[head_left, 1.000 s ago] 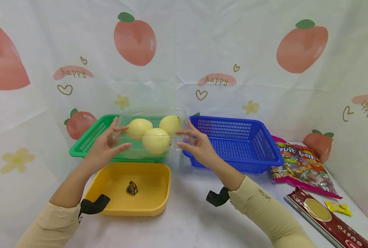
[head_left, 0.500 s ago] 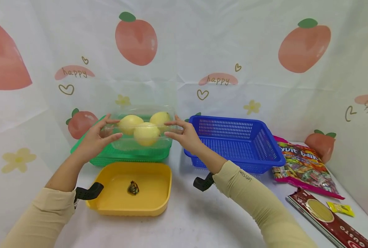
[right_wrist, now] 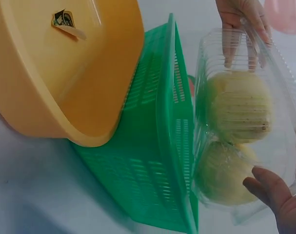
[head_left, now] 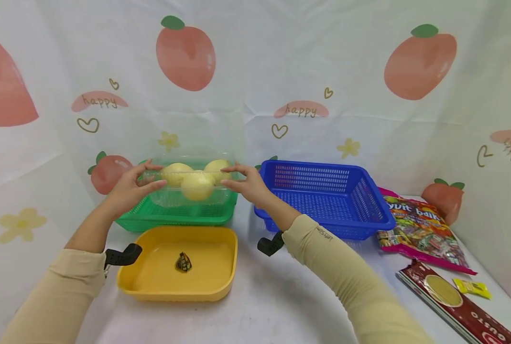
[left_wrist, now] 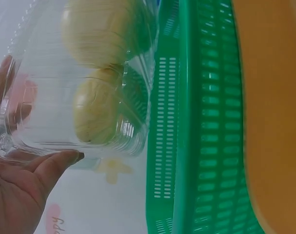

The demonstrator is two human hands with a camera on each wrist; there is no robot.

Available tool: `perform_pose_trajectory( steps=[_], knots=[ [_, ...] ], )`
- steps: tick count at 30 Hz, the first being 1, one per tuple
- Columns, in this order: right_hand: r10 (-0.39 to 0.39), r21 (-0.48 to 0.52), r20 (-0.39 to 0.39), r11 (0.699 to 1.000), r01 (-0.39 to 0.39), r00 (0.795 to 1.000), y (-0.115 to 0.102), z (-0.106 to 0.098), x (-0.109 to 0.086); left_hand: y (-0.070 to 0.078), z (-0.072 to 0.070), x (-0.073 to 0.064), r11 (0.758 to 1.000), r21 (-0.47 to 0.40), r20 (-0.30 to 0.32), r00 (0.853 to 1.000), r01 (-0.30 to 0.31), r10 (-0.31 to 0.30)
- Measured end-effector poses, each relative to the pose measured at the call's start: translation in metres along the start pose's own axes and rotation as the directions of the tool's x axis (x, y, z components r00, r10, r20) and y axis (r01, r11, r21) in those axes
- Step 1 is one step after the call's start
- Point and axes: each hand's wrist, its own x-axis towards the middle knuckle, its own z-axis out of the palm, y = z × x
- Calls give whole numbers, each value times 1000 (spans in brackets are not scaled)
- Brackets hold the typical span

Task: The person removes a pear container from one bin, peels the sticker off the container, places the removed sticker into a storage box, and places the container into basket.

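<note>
A clear plastic clamshell box [head_left: 165, 197] with three pale yellow round fruits [head_left: 197, 186] inside is held between both hands over the green basket [head_left: 173, 220]. My left hand [head_left: 128, 192] grips the box's left end, its thumb low and fingers higher up. At the opposite end my right hand [head_left: 250, 185] grips in the same way. In the left wrist view the box [left_wrist: 45, 122] is beside the basket's rim [left_wrist: 184, 122], apparently above its opening. The right wrist view shows the fruits [right_wrist: 240, 107] through the ribbed plastic.
Nearest the front stands a yellow basin [head_left: 229, 267] with a small dark wrapper [head_left: 183, 263]. A blue basket [head_left: 324, 227] is to the right. Beyond it lie a candy bag [head_left: 423, 229], a dark red Gusto packet [head_left: 457, 306] and a small yellow packet [head_left: 472, 288]. A printed cloth hangs behind.
Both hands have carried the box of fruits leftward, from partly past the green basket's right end to over the basket. The baskets and basin have stayed put.
</note>
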Motion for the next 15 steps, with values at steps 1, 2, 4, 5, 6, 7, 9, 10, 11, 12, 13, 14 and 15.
perform_pose_trajectory(
  steps=[1,2,4,5,6,7,9,10,11,12,13,14,15],
  knots=[
    [12,3,-3,1000,-12,1000,0,0,1,-1,-1,1,1000,1,5,1000,6,-6],
    [21,0,-5,1000,-21,1000,0,1,3,-1,-1,3,1000,-3,12,1000,15,-15],
    [43,6,-9,999,-42,999,1,2,6,-1,-3,6,1000,-2,22,999,25,-25],
    [54,11,-12,998,-54,998,1,2,7,-2,-4,8,1000,0,28,999,28,-28],
    [64,19,-12,998,-64,998,2,3,9,-2,-4,9,1000,3,32,999,31,-31],
    [71,24,-11,997,-71,997,3,4,11,-2,-5,10,999,6,36,999,33,-33],
    [87,26,-8,996,-86,996,4,5,15,-3,-7,13,999,4,45,998,38,-38],
    [96,20,-10,995,-96,995,5,5,17,-4,-7,14,999,4,48,998,42,-42],
    [107,15,-10,994,-107,994,6,6,20,-5,-8,15,999,7,51,998,47,-47],
    [116,3,-10,993,-116,993,7,6,22,-6,-8,15,999,12,52,997,51,-52],
    [125,-7,-10,992,-125,992,7,7,25,-7,-8,16,998,18,53,997,55,-56],
    [136,-14,-12,991,-136,991,7,7,27,-8,-8,17,998,20,56,996,62,-63],
    [146,-20,-13,989,-147,989,7,8,29,-10,-8,18,997,25,59,996,72,-73]
  ],
)
